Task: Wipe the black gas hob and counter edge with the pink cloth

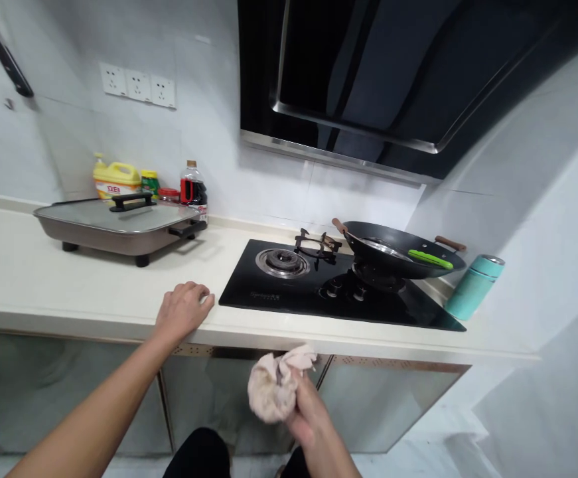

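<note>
Head view — grips a bunched pale cloth (271, 392) in the closed fingers of the right hand (308, 411), with most of it bulging out left of those fingers, below the front edge of the worktop (70, 279). Rests the left hand (184, 311) there, fingers partly curled, visibly holding nothing — just beside the black stove (289, 293).

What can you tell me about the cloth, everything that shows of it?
The cloth is pale pinkish-beige and looks like soft fabric. It is bunched up, with a rounded, folded lump on one side and a loose end sticking out on the other. The right hand grips it. It shows before a cabinet door; whether it touches that is unclear.
</note>
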{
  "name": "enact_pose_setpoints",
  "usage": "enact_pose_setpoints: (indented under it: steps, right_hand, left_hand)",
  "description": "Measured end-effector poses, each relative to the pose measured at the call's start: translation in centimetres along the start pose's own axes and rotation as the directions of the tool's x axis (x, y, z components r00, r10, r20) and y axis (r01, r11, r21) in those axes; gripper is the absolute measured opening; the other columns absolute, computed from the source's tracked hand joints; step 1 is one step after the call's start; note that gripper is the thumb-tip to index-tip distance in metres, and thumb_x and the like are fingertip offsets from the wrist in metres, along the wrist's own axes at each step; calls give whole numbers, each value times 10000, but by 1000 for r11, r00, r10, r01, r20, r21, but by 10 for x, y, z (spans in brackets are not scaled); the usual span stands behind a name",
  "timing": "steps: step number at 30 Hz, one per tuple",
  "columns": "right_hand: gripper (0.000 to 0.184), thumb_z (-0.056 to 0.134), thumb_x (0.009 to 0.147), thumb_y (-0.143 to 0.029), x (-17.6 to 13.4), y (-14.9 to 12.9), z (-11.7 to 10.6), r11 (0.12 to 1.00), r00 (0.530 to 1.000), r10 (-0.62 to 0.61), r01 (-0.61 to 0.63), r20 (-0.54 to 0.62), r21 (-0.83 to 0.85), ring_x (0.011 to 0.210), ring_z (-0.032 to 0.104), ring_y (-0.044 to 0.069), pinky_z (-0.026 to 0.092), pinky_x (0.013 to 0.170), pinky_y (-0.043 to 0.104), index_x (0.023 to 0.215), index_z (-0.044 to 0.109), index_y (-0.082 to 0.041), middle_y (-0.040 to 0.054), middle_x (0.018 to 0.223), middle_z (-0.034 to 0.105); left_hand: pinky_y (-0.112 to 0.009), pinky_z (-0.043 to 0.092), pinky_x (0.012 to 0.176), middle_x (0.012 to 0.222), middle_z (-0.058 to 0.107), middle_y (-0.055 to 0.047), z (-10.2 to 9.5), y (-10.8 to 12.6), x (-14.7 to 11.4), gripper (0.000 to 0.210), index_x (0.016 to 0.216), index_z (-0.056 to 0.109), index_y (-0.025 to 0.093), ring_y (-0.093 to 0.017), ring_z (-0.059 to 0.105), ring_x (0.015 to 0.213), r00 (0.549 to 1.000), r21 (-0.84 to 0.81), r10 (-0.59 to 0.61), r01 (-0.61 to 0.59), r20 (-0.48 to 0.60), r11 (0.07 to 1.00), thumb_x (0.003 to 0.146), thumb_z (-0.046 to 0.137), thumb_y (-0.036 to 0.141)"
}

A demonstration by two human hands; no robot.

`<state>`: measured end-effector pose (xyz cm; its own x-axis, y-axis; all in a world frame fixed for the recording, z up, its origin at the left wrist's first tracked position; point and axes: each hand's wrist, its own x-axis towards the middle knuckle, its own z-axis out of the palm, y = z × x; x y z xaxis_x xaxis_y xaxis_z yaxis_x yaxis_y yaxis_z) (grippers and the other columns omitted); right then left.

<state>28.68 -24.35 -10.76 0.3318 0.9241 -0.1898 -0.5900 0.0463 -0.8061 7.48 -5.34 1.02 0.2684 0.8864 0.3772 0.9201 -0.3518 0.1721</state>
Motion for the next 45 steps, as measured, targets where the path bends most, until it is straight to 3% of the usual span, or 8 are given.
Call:
enact_pose_setpoints:
  steps: [4,8,14,18,22,26,33,45]
  right_hand:
    - [849,900,633,-561,-47,-11,-36,983,1000,-8,7,-5,-181,1145,698,272,537,1029,408,1348,570,-244,80,1205,746]
    - [907,818,694,-541,-76,-67,-70,825,934,-308,168,-179,-540,1148,680,307,541,997,424,1474,499,-204,117,1238,732]
    - [521,655,830,-521,-48,-170,-106,3,770,-600,271,215,-963,1162,609,319,523,952,440,1281,685,-261,112,1260,645]
    - [470,663,838,-407,-6,-175,-103,-436,793,-535,36,291,-899,1165,549,354,475,947,508,1297,715,-319,130,1386,571]
    - [598,657,867,-476,12,-174,-101,-657,828,-435,-23,355,-753,1109,537,349,407,979,578,1455,587,-394,99,1338,621]
    - [855,801,708,-515,22,-181,-112,-712,812,-428,-32,398,-701,1234,500,398,319,1077,654,1486,523,-292,142,1443,554]
    - [722,787,779,-409,27,-154,-112,-696,729,-432,105,531,-710,1220,559,350,420,1008,483,1409,505,-200,179,1370,578]
    - [867,913,698,-452,34,-39,90,-569,739,-285,382,610,-728,1114,550,355,424,948,524,1439,512,-250,168,1308,588]
  left_hand:
    - [-400,443,955,1240,737,-116,-1,0,-1,456,1056,782,208,-318,621,1177,1000,5,-5,5,21,1000,957,389,418]
    - [-417,433,945,1239,727,-132,2,-1,0,465,1062,775,194,-326,614,1175,1000,7,4,-4,10,1000,970,373,408]
    - [-437,426,938,1201,736,-133,10,-2,0,418,1048,771,187,-329,620,1142,999,3,16,-16,-28,1000,966,418,395]
    - [-443,418,946,1193,735,-135,12,-1,-1,400,1049,770,184,-332,611,1154,999,-11,3,-4,-51,1000,965,433,382]
    - [-427,415,933,1198,736,-129,12,-1,-3,378,1041,772,189,-320,605,1151,999,-31,6,-7,-50,1000,963,446,365]
    - [-424,413,927,1186,735,-128,12,-1,-4,371,1033,773,188,-316,604,1140,998,-43,-1,-2,-63,999,962,455,364]
    - [-459,409,963,1182,723,-152,13,2,-2,389,1051,775,178,-338,591,1145,999,-60,-5,2,-51,998,969,447,369]
    - [-470,471,1052,1145,712,-125,15,-3,-5,313,1039,758,206,-308,617,1153,953,-326,44,-146,-301,934,931,529,391]
